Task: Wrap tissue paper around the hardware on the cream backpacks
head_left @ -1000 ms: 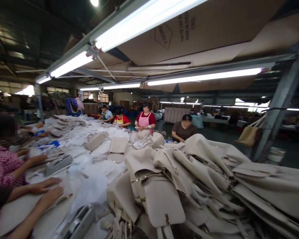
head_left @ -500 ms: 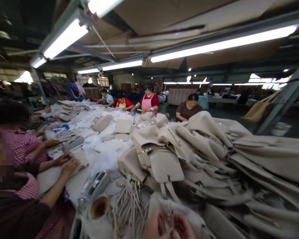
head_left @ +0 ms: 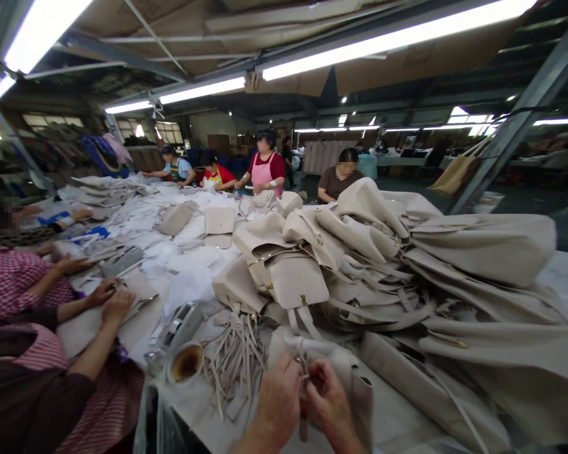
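Pinching: the left hand (head_left: 280, 392) and right hand (head_left: 330, 396) both grip a thin strap (head_left: 303, 430), fingertips close together, at 6 o'clock.
Bag: a pale bag (head_left: 348, 362) lies right under the hands, also near 6 o'clock.
What changed: a second ago, neither hand showed. Half a second ago, both were cut off at the bottom. Now they show much more, with the strap between them.
What it means: the strap work is now easy to see, but fingers hide the middle, so I cannot tell if it is fastened.
Loose straps: a bunch (head_left: 234, 356) sits at 7 o'clock, near the left hand.
Big pile: more bags (head_left: 299, 277) fill 3 to 5 o'clock.
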Demonstrator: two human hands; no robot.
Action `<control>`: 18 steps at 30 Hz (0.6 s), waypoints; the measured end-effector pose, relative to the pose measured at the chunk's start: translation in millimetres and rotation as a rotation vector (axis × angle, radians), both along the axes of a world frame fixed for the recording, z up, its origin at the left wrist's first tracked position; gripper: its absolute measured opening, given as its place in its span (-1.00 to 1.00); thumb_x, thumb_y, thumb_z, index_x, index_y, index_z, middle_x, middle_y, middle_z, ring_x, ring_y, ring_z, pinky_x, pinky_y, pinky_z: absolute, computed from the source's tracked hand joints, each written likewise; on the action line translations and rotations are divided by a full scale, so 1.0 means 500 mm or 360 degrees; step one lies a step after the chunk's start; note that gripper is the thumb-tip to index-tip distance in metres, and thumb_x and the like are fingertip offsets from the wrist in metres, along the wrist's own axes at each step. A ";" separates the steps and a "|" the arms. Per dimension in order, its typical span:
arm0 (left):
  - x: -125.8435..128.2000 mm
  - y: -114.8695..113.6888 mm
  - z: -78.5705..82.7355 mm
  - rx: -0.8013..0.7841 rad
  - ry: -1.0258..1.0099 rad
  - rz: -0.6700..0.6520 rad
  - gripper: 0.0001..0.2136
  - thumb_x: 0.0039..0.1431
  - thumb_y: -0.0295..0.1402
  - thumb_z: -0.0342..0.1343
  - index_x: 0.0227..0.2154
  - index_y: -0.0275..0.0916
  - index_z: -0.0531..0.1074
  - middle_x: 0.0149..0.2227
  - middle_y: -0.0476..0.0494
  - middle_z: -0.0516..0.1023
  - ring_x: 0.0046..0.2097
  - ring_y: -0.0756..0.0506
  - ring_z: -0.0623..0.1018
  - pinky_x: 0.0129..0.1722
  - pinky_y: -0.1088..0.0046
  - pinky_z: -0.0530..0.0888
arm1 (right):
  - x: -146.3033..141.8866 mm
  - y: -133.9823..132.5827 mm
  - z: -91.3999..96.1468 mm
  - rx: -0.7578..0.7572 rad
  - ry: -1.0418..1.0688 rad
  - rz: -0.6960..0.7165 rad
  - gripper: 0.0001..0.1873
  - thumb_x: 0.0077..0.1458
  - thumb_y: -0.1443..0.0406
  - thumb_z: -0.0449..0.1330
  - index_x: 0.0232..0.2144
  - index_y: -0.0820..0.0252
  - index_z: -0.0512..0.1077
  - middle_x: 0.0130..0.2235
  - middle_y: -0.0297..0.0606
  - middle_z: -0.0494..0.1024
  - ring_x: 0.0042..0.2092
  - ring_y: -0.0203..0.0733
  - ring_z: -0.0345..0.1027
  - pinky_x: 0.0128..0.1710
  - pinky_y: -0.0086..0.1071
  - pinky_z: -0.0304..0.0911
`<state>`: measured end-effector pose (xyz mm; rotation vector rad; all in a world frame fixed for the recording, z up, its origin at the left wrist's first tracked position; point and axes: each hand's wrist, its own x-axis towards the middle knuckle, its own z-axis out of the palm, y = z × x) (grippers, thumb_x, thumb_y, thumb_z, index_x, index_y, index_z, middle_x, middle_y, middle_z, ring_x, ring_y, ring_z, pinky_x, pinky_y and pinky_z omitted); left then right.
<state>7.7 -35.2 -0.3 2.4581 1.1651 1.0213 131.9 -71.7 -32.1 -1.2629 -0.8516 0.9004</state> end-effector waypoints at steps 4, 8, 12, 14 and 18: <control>0.002 0.000 -0.003 -0.0255 -0.0167 0.0089 -0.81 0.17 -0.57 -0.06 -0.44 -0.16 0.33 -0.38 -0.06 0.46 -0.35 -0.07 0.52 -0.37 0.44 0.43 | -0.001 -0.011 0.000 -0.0056 -0.0030 0.0043 -0.78 -0.11 0.19 0.34 -0.48 0.08 0.35 -0.56 -0.48 0.35 -0.50 -0.24 0.25 -0.48 -0.41 0.23; -0.003 -0.001 0.001 0.0148 0.0064 -0.0075 -0.83 0.19 -0.55 -0.03 -0.43 -0.17 0.35 -0.35 -0.11 0.49 -0.31 -0.12 0.52 -0.34 0.40 0.43 | -0.003 -0.010 0.004 -0.0062 0.0123 0.0094 -0.78 -0.11 0.23 0.28 -0.51 0.06 0.27 -0.58 -0.51 0.29 -0.53 -0.27 0.21 -0.50 -0.43 0.20; -0.002 0.005 0.010 0.0263 0.0069 -0.0088 -0.82 0.21 -0.54 -0.07 -0.41 -0.16 0.35 -0.40 -0.09 0.49 -0.35 -0.12 0.51 -0.36 0.40 0.42 | -0.008 -0.012 0.017 -0.0042 0.0116 -0.0002 -0.77 -0.15 0.25 0.27 -0.54 0.07 0.24 -0.55 -0.50 0.27 -0.50 -0.28 0.17 -0.49 -0.43 0.14; -0.003 0.009 0.012 0.0077 -0.0048 0.0050 -0.82 0.22 -0.53 -0.08 -0.43 -0.15 0.32 -0.42 -0.06 0.47 -0.39 -0.08 0.51 -0.40 0.44 0.40 | -0.012 -0.018 0.027 -0.0048 -0.0061 -0.0014 -0.79 -0.15 0.29 0.27 -0.57 0.09 0.25 -0.56 -0.49 0.26 -0.49 -0.29 0.13 -0.48 -0.42 0.08; -0.013 0.015 0.009 -0.0012 -0.0085 0.0122 -0.81 0.22 -0.53 -0.10 -0.44 -0.15 0.31 -0.42 -0.06 0.48 -0.40 -0.06 0.52 -0.42 0.48 0.39 | -0.018 -0.029 0.034 -0.0106 -0.0275 0.0119 -0.76 -0.20 0.34 0.23 -0.64 0.09 0.17 -0.59 -0.49 0.19 -0.50 -0.32 0.03 -0.48 -0.41 -0.02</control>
